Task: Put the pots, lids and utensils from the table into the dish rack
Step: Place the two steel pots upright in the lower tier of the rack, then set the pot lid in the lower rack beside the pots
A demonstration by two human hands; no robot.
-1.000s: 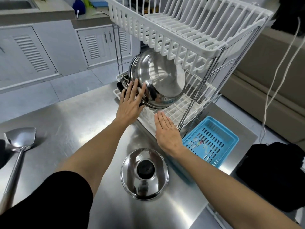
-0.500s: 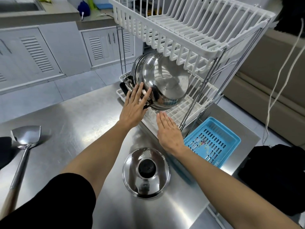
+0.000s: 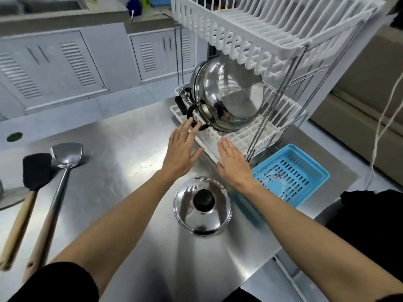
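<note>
I have one pot [image 3: 229,97] on its side in the dish rack's [image 3: 250,136] lower tier, centre right of frame. The lid [image 3: 202,205], lower centre, and two spatulas [image 3: 54,188] at left remain. My left hand [image 3: 181,151] has drawn back off the pot; right hand [image 3: 233,164] unchanged, both spread and empty.

A blue slotted basket [image 3: 292,175] sits before white louvered cabinets [image 3: 65,62].
</note>
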